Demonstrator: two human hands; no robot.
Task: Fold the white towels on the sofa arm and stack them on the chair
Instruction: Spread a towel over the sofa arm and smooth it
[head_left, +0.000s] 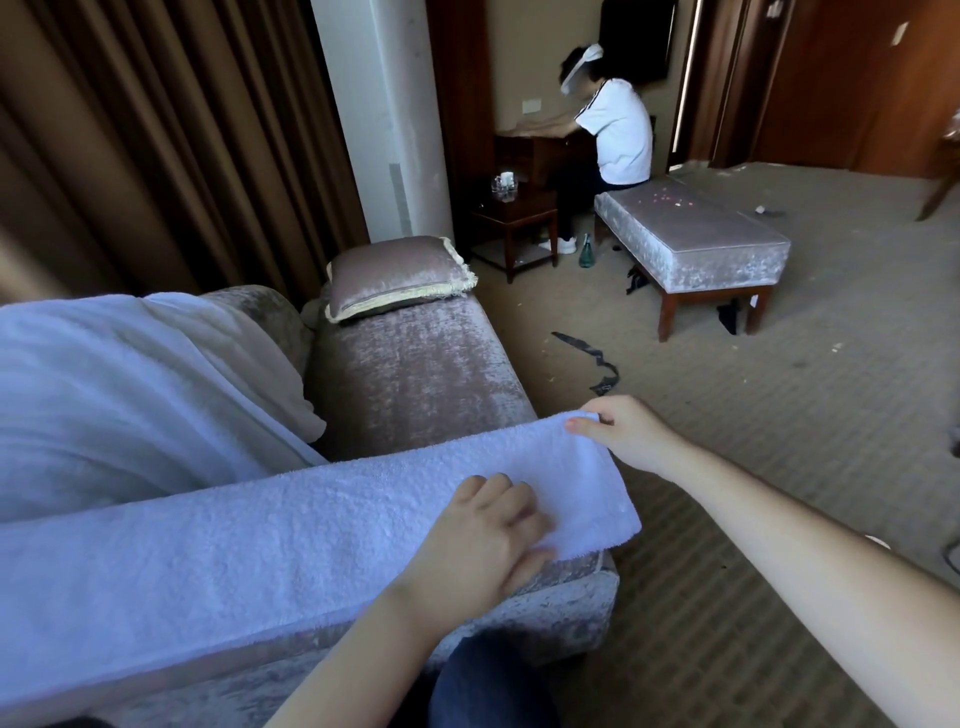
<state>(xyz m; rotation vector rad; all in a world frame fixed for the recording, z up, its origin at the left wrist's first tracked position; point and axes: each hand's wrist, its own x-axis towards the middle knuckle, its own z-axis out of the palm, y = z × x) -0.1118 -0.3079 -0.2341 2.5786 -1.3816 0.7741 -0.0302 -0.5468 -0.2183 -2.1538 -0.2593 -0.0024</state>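
A long white towel (270, 535) lies lengthwise along the sofa arm (561, 608), its right end hanging slightly past the arm's front. My left hand (483, 535) rests on the towel near its near right corner, fingers curled on the cloth and thumb along its edge. My right hand (623, 431) pinches the far right corner of the towel. A heap of more white towels (130, 384) lies on the sofa seat to the left.
A velvet sofa seat (415, 364) with a cushion (395, 275) stretches away behind the arm. A padded bench (691, 234) stands on the carpet at the right, with a person sitting at a desk beyond it. Black straps (592, 364) lie on the carpet. Curtains hang at the left.
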